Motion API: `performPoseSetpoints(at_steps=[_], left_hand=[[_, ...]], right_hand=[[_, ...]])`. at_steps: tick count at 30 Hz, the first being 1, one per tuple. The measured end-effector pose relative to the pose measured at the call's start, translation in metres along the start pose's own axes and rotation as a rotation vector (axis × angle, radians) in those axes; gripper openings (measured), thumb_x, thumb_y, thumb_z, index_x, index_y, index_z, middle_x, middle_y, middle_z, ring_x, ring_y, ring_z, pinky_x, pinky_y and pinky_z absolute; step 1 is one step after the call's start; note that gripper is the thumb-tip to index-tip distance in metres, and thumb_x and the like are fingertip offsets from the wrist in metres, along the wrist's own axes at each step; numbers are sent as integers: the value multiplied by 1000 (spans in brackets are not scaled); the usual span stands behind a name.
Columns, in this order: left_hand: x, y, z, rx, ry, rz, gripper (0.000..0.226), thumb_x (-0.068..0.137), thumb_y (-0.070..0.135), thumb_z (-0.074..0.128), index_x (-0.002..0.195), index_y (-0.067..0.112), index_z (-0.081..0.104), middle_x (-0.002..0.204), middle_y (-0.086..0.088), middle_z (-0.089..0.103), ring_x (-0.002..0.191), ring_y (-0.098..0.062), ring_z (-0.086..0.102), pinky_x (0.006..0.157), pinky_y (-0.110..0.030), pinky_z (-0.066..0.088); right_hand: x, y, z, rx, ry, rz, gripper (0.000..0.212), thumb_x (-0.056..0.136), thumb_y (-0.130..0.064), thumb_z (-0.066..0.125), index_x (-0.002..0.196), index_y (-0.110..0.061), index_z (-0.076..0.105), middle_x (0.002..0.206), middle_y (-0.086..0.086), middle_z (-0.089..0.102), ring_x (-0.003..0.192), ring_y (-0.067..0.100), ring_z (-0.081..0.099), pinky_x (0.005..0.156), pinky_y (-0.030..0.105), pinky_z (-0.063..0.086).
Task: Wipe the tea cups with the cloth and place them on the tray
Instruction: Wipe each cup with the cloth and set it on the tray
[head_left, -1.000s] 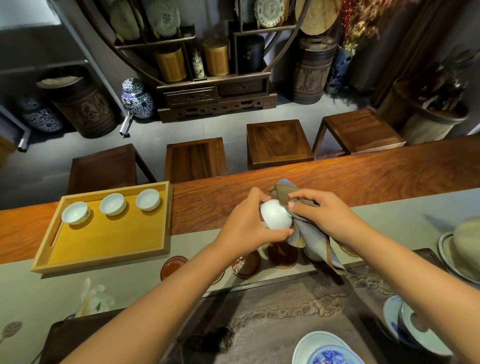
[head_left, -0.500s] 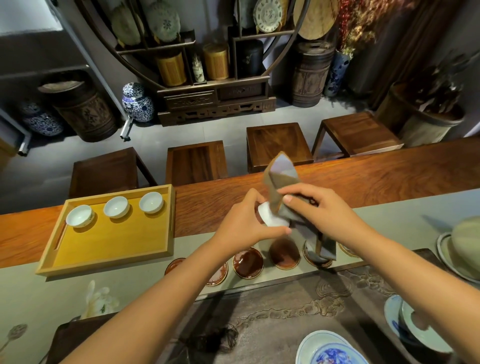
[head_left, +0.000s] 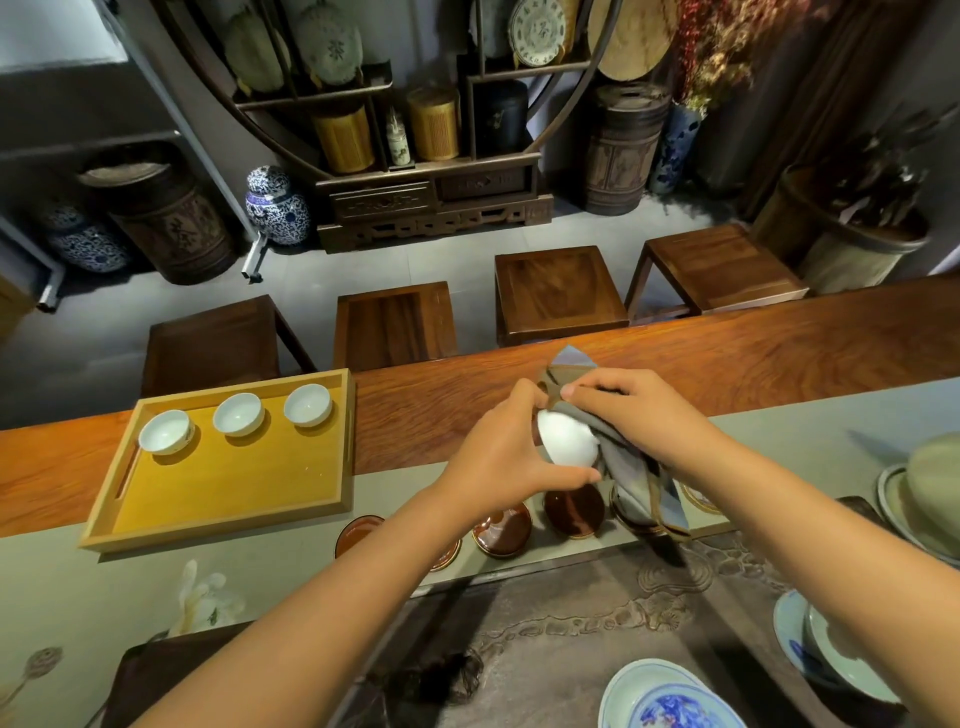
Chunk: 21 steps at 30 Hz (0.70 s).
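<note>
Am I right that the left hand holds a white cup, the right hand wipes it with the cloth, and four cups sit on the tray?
Not quite: the head view shows three cups on the tray, not four. The left hand holds the white cup, and the right hand wipes it with the cloth.

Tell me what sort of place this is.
Most likely a tea room or tea shop: a long wooden tea table with stools, white tea cups on a tray, and a display shelf of canisters.
</note>
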<state>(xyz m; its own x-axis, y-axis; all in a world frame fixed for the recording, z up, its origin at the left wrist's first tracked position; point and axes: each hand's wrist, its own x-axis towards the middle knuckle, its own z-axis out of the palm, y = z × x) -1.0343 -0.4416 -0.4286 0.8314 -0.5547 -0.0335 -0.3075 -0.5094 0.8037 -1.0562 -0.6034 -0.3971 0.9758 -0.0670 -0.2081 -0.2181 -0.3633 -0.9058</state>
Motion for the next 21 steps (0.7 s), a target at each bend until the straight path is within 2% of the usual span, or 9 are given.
performPoseSetpoints(at_steps=[2,6,8,12,16,18,21], left_hand=[[-1,1,0,-12,-1,4,64,57,51,80,99,23,41,98,9,57,86,-7,55,66,-33,49],[-3,3,-2,-113,66,-11,60,54,52,82,95,36,41,99,21,55,92,6,54,67,-19,48],[-2,3,-2,-142,102,-22,62,54,52,82,97,36,41,101,21,55,93,6,54,68,-20,50],[0,0,1,-133,136,-35,65,55,53,81,101,30,41,102,19,54,92,4,54,67,-17,50],[2,-8,0,-133,184,-93,66,54,55,81,100,27,42,100,17,54,90,1,55,67,-21,50],[1,-13,-2,-131,197,-127,66,54,55,81,99,25,43,99,15,55,90,-1,55,66,-22,49],[-1,-19,-6,-124,177,-155,66,54,56,80,99,25,44,99,15,56,88,1,54,67,-22,48]], right_hand=[[0,2,-3,65,-17,55,16,85,-28,62,80,-20,75,78,-9,72,69,-4,62,57,7,45],[-3,9,-6,260,3,178,19,87,-20,60,92,-8,73,91,11,72,83,17,64,70,26,51],[-5,12,-6,317,10,206,21,89,-18,58,97,-4,71,96,16,70,86,21,64,76,31,51],[-5,15,-2,129,44,155,23,92,-17,51,92,-4,69,90,12,67,78,15,58,66,26,46],[-5,14,-4,-41,-1,83,19,90,-15,52,76,-17,66,79,-6,63,75,7,55,65,20,41],[-5,13,-6,-50,-5,63,15,87,-17,57,77,-19,68,83,-11,66,80,5,59,69,19,42],[-4,10,-3,21,76,25,11,83,-25,63,84,-18,71,92,-7,70,88,5,61,77,21,45]])
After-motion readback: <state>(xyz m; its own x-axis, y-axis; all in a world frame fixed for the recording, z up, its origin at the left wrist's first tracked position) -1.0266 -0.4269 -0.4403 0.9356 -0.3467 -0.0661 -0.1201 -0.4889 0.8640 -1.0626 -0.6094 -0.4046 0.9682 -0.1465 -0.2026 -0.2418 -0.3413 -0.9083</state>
